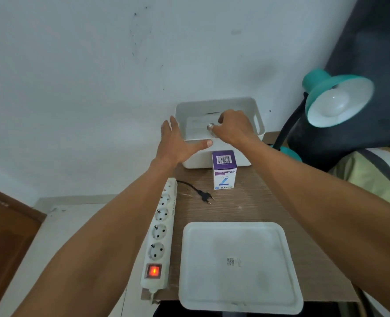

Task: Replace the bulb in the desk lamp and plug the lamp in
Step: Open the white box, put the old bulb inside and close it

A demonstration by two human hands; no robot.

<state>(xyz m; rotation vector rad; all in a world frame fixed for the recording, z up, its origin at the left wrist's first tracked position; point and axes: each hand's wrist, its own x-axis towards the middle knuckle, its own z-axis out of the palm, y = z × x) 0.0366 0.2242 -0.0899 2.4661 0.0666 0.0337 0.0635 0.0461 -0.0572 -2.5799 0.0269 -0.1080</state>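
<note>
A teal desk lamp (340, 99) stands at the right with a white bulb (337, 105) in its shade. My right hand (234, 128) is inside the white bin (258, 115) at the table's back, closed on a bulb whose metal screw base (210, 127) pokes out to the left. My left hand (178, 143) rests open on the bin's left front rim. The lamp's black plug (205, 197) lies loose on the table, unplugged. A white power strip (159, 234) runs along the table's left edge, its red switch (153, 270) lit.
A purple and white bulb box (224, 170) stands in front of the bin. The bin's white lid (238, 266) lies flat at the near edge of the wooden table (253, 204). A bed with a dark cloth is to the right, a wooden door at the lower left.
</note>
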